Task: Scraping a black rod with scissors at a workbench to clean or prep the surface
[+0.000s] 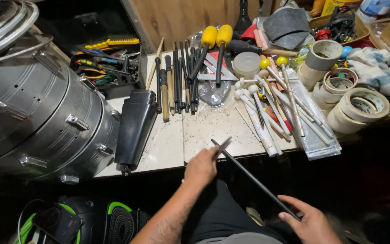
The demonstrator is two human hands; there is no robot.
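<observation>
From the head view, your right hand (pixel 310 222) has its grip closed on the near end of a long dark rod (pixel 253 178) slanting up over the bench (pixel 204 131) edge, while your left hand (pixel 201 166) pinches a small blurred tool (pixel 222 146) against its far end, so steadiness looks essential.

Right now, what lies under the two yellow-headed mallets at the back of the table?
The yellow-headed mallets cross over a metal triangle and black sticks. Below their handles sits a dark plastic bag; its contents cannot be seen.
</observation>
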